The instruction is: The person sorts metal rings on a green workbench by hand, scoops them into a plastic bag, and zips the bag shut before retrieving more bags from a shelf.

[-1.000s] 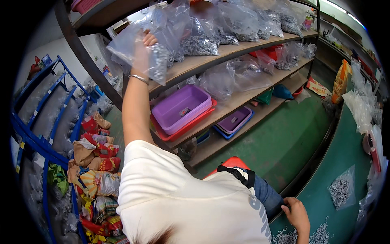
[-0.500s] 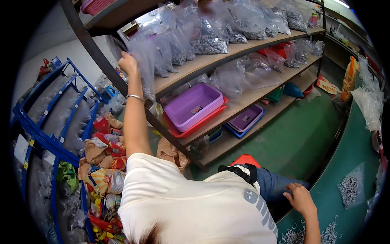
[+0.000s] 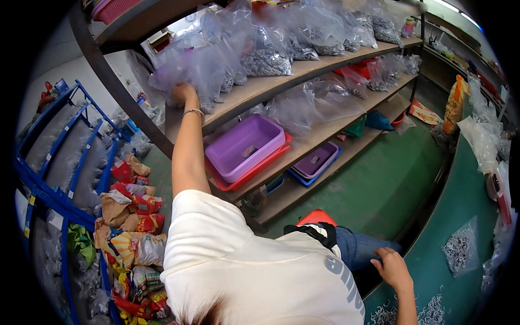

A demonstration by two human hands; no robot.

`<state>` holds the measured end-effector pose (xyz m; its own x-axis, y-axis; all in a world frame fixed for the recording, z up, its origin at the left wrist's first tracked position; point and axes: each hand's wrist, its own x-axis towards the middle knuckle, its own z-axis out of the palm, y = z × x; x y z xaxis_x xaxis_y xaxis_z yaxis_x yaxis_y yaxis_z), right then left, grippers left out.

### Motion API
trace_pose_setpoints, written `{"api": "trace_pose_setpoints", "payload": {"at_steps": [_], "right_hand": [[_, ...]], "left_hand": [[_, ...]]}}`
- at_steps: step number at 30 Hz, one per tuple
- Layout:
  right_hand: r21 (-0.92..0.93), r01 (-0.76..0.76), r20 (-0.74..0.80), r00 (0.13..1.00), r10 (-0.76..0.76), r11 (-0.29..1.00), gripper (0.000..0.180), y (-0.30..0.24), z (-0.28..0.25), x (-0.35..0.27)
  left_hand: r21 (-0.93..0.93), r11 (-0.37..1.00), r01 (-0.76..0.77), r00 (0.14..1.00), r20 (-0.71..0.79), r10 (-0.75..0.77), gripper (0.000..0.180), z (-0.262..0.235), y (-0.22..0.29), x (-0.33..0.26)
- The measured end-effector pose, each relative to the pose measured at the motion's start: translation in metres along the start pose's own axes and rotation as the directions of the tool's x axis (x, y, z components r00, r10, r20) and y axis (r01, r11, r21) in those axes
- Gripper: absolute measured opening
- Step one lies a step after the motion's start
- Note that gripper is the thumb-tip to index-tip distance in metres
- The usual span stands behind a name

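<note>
At the left end of the upper wooden shelf (image 3: 319, 64), my left hand (image 3: 185, 93) is curled at a clear plastic bag (image 3: 162, 76). Its fingertips are partly hidden by the film. Beside it stands a row of clear bags holding small grey pieces, one of them a full bag (image 3: 269, 62). My right hand (image 3: 394, 266) hangs near the green table's edge over my blue jeans, holding nothing, fingers loosely bent and apart. Small pale hook-shaped pieces (image 3: 431, 310) lie loose on the green table (image 3: 428, 271), near a clear bag of similar pieces (image 3: 460, 250).
Purple trays (image 3: 244, 149) sit in a red tray on the shelf below, with more trays (image 3: 317, 161) lower down. A dark upright post (image 3: 122, 86) stands left of my arm. Colourful sacks (image 3: 135, 249) and a blue rack (image 3: 54, 200) are at left. A red seat (image 3: 317, 218) is beside me.
My left hand has moved down and inward from the shelf's end post, and the bag there has shifted onto the shelf. My right hand hardly moves; the view has shifted slightly.
</note>
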<state>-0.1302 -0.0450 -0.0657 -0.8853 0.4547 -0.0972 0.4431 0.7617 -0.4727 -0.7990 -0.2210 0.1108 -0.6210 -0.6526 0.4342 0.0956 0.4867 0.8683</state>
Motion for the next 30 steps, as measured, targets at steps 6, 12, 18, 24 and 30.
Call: {"api": "trace_pose_setpoints", "payload": {"at_steps": [6, 12, 18, 24, 30], "right_hand": [[0.023, -0.053, 0.022, 0.998, 0.052, 0.998, 0.021, -0.001, 0.001, -0.006], [0.071, -0.157, -0.031, 0.987, 0.16, 0.985, 0.022, -0.01, -0.002, -0.011], [0.158, -0.239, -0.279, 0.92, 0.276, 0.958, 0.023, -0.019, 0.003, -0.053], [0.304, -0.561, -0.422, 0.646, 0.636, 0.77, 0.024, -0.077, 0.033, -0.13], [0.556, -0.77, -0.552, -0.063, 0.831, 0.311, 0.056, -0.135, 0.101, -0.183]], "left_hand": [[-0.629, 0.769, -0.113, 0.89, 0.28, 0.359, 0.036, -0.046, -0.006, -0.06], [-0.53, 0.626, -0.572, 0.789, -0.146, 0.597, 0.029, -0.089, 0.027, -0.116], [-0.949, 0.149, 0.279, 0.453, 0.267, 0.85, 0.022, -0.151, 0.071, -0.336], [-0.67, 0.321, 0.67, -0.619, -0.264, 0.74, 0.031, -0.267, 0.002, -0.557], [-0.725, -0.034, 0.688, -0.694, -0.671, 0.26, 0.082, -0.369, -0.049, -0.633]]}}
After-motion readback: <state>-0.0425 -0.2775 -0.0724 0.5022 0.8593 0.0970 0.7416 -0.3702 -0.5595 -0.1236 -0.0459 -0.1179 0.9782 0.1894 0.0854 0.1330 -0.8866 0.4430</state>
